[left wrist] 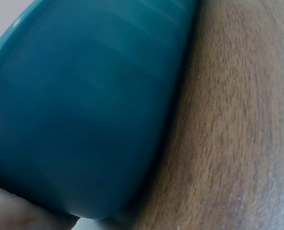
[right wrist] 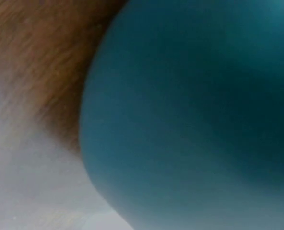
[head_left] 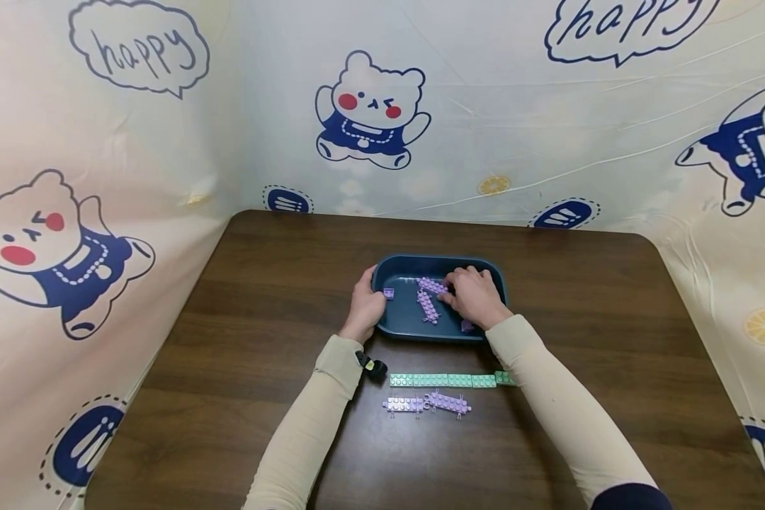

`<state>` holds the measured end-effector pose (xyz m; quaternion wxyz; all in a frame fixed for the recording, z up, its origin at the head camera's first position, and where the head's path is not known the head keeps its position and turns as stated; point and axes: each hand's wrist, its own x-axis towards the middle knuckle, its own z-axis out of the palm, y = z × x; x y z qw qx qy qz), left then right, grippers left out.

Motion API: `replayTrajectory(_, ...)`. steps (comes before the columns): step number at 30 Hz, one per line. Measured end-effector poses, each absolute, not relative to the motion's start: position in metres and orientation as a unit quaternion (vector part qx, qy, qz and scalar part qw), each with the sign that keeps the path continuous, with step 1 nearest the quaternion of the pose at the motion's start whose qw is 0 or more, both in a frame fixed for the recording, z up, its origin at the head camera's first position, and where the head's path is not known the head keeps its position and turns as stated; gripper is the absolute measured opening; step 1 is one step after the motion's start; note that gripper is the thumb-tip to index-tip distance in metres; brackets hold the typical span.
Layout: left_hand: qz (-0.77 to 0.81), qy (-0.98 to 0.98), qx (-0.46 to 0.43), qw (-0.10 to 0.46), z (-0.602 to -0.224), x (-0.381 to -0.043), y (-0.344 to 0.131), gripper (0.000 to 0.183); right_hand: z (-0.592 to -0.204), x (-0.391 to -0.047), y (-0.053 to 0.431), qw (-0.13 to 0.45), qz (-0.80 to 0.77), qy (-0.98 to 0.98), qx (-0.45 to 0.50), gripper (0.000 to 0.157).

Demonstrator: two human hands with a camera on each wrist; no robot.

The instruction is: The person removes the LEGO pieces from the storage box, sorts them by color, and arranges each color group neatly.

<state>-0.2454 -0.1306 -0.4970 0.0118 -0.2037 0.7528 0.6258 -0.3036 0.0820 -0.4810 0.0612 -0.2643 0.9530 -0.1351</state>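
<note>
A dark blue-green plastic tray [head_left: 400,322] sits on the table, its outer wall filling much of both wrist views. My left hand [head_left: 364,309] grips its left end, with the thumb over the rim. Inside the tray lie two purple toy-brick strips, an upper one [head_left: 431,285] and a lower one [head_left: 428,308], their ends close together. My right hand [head_left: 475,294] reaches over the tray's right side, and its thumb and index finger pinch the right end of the upper strip. A small purple brick [head_left: 389,293] lies by the left wall, another [head_left: 467,326] below the right hand.
On the brown wooden table [head_left: 261,297], in front of the tray, lies a row of green bricks [head_left: 443,380], its right end partly behind the right sleeve. Nearer me are two joined purple brick pieces [head_left: 404,404] with small pegs. A patterned curtain [head_left: 472,142] surrounds the table's back and sides.
</note>
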Motion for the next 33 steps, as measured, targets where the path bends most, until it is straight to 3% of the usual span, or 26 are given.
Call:
replayTrajectory(13,0.626,0.752,-0.204,0.013,-0.496,-0.245,-0.131,0.065,-0.477,-0.301,0.089,0.068,-0.164,0.952,-0.248,0.029)
replayTrajectory(33,0.636,0.748,-0.191,-0.003,-0.496,-0.245,-0.131,0.067,-0.479,-0.293,0.100,0.030,-0.161,0.952,-0.258,0.028)
